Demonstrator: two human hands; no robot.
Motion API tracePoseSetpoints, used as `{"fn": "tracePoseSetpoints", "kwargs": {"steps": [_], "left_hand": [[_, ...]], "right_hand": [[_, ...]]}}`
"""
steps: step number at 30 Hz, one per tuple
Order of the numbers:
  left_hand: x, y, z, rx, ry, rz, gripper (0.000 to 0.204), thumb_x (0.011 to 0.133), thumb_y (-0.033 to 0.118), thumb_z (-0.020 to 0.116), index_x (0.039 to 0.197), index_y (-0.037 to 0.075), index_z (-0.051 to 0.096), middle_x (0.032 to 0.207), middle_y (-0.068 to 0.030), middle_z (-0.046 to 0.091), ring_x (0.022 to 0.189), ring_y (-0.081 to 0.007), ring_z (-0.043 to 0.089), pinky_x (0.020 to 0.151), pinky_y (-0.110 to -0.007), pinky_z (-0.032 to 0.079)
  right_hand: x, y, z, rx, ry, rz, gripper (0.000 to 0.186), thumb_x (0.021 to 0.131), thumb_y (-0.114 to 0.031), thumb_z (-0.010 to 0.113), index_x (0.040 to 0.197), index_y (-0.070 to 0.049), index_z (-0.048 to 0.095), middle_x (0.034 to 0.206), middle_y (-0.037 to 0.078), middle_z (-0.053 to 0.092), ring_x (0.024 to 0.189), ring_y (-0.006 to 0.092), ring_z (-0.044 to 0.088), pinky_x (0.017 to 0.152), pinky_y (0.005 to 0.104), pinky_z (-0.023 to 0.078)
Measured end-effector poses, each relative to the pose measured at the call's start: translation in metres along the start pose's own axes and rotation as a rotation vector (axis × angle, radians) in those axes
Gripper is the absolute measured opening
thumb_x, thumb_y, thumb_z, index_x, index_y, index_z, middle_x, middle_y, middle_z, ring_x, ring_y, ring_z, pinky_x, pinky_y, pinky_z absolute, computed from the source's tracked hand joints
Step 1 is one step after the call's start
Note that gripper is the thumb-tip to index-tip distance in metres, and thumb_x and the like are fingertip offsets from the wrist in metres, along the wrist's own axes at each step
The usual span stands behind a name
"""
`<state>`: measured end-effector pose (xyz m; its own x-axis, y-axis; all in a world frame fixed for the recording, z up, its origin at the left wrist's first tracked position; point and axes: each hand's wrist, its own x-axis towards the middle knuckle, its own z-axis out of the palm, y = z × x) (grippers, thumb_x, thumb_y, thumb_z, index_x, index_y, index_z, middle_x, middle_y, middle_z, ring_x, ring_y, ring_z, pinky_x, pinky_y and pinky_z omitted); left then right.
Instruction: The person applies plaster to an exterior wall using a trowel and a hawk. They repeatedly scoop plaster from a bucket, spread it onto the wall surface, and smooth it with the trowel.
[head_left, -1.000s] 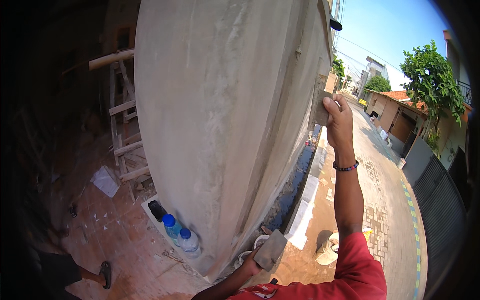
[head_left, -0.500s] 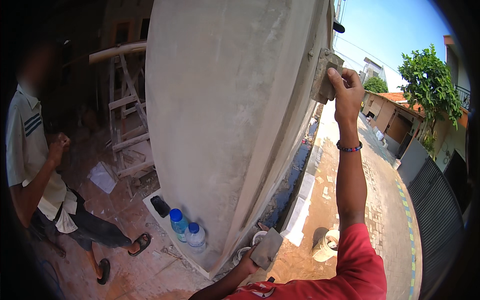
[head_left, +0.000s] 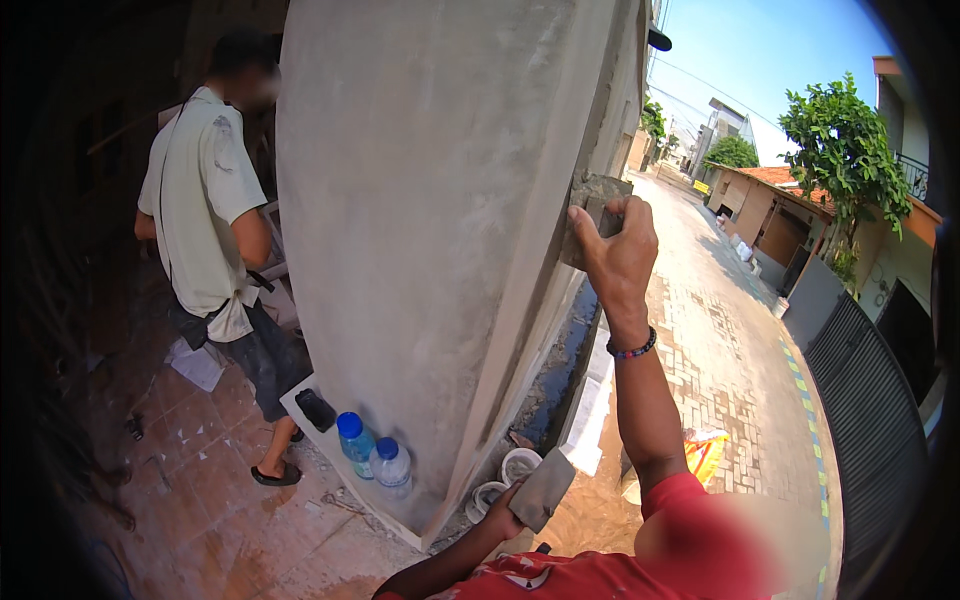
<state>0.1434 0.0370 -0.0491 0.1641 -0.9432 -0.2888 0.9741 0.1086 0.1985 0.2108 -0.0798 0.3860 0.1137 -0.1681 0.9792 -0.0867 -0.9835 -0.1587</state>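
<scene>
Wall (head_left: 420, 220): at its edge, right hand (head_left: 620, 258), fingers pinched on caked tool (head_left: 602, 189), might slip if loosened; near base, left hand (head_left: 503, 514) clasping plate (head_left: 546, 489).

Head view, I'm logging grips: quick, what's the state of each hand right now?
Left hand: closed, holding a flat grey plate.
Right hand: closed, gripping a mortar-smeared grey tool between thumb and fingers.
</scene>
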Motion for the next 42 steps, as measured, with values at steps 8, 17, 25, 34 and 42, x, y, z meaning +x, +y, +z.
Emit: {"fn": "tracePoseSetpoints", "kwargs": {"steps": [8, 17, 25, 34, 42], "left_hand": [[-0.016, 0.009, -0.008, -0.024, -0.013, -0.008, 0.038, 0.095, 0.033, 0.047, 0.123, 0.008, 0.055, 0.116, -0.0073, 0.062, 0.103, -0.0219, 0.061, 0.088, -0.037, 0.050], [-0.015, 0.004, -0.002, -0.025, -0.096, -0.057, 0.036, 0.096, 0.033, 0.045, 0.124, 0.012, 0.053, 0.114, -0.0066, 0.062, 0.099, -0.0214, 0.061, 0.082, -0.037, 0.052], [-0.011, 0.001, -0.012, -0.004, -0.023, -0.073, 0.035, 0.095, 0.033, 0.047, 0.123, 0.013, 0.054, 0.115, -0.0055, 0.062, 0.102, -0.0209, 0.061, 0.085, -0.037, 0.051], [-0.013, 0.009, -0.012, 0.019, 0.024, -0.073, 0.037, 0.095, 0.033, 0.048, 0.123, 0.010, 0.055, 0.115, -0.0061, 0.063, 0.104, -0.0213, 0.061, 0.090, -0.036, 0.049], [0.001, 0.003, 0.001, -0.021, 0.062, 0.005, 0.036, 0.096, 0.032, 0.046, 0.124, 0.012, 0.054, 0.116, -0.0062, 0.062, 0.103, -0.0211, 0.061, 0.089, -0.037, 0.050]], "right_hand": [[0.064, -0.012, -0.021, 0.133, 0.112, 0.039, 0.043, 0.074, -0.033, 0.077, 0.090, 0.002, 0.057, 0.085, 0.014, 0.059, 0.079, 0.0278, 0.059, 0.072, 0.0375, 0.047], [0.157, -0.025, 0.005, -0.141, 0.180, -0.036, 0.049, 0.074, -0.043, 0.073, 0.089, 0.002, 0.058, 0.088, 0.019, 0.061, 0.084, 0.0352, 0.061, 0.074, 0.0418, 0.049], [-0.024, -0.012, 0.003, -0.008, -0.033, 0.094, 0.036, 0.075, -0.025, 0.076, 0.087, 0.001, 0.053, 0.085, 0.019, 0.055, 0.082, 0.0361, 0.054, 0.072, 0.0427, 0.043], [0.048, 0.037, -0.036, 0.723, -0.121, 0.317, 0.027, 0.092, -0.023, 0.059, 0.102, 0.002, 0.061, 0.088, 0.005, 0.063, 0.078, 0.0110, 0.057, 0.071, 0.0263, 0.046], [0.179, 0.041, -0.006, 0.874, -0.135, -0.036, 0.040, 0.092, -0.026, 0.060, 0.118, 0.004, 0.054, 0.101, 0.009, 0.063, 0.090, 0.0132, 0.059, 0.080, 0.0270, 0.047]]}}
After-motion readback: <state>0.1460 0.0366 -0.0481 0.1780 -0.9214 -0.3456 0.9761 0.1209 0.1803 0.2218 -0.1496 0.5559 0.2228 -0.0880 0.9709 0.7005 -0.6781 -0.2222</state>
